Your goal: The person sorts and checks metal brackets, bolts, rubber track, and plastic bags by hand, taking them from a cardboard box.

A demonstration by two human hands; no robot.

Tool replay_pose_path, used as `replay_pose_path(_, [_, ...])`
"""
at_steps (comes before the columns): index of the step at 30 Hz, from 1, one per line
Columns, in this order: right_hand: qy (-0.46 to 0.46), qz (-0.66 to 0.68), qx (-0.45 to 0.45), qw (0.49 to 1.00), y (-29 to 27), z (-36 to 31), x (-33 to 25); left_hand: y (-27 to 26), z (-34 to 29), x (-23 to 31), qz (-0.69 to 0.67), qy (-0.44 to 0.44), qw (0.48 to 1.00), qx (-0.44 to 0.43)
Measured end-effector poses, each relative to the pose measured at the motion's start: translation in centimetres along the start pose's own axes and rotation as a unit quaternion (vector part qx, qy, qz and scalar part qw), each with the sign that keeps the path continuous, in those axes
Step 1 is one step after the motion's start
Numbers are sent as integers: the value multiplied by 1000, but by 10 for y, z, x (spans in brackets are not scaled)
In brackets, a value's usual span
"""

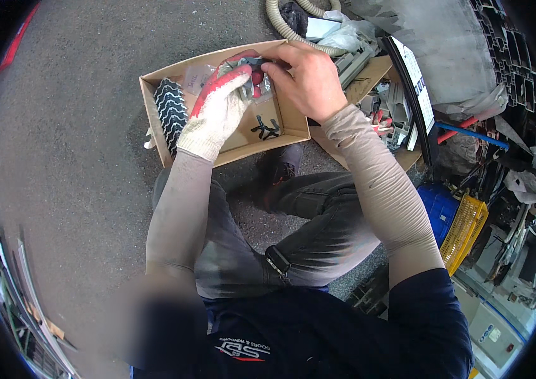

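My left hand (217, 114), in a white work glove with red-coated fingers, is closed around a small grey metal-looking part (247, 82) above an open cardboard box (249, 150). My right hand (309, 79) is bare. Its thumb and fingertips pinch together at the part's dark upper end, so what exactly they grip is hidden. Inside the box, a row of dark wavy strips with pale edges (171, 110) lies along the left wall. Several small dark pieces (266, 128) rest on the box floor at the right. Clear plastic bags (198, 77) lie behind my gloved hand.
A ribbed beige hose (279, 20) curls beyond the box. At right stand another cardboard box (369, 79) of profiles and a dark-edged panel (414, 95). Farther right are a blue crate (435, 205), a yellow crate (465, 230) and stacked profiles (508, 44). Long strips (31, 297) lie at far left.
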State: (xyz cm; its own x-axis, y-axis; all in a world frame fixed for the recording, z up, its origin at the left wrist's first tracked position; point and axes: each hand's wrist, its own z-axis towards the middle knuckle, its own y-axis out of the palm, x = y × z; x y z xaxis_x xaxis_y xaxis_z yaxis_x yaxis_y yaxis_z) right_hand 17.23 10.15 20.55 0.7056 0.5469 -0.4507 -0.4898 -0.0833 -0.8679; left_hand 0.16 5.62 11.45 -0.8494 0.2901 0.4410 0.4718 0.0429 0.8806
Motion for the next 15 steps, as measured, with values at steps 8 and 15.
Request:
replay_pose_path(8, [8, -3, -5, 1000, 0, 0, -2, 1, -1, 0, -2, -4, 1000, 21])
replay_pose_path(15, [-6, -1, -14, 1000, -3, 0, 5, 2, -1, -1, 23, -9, 998, 51])
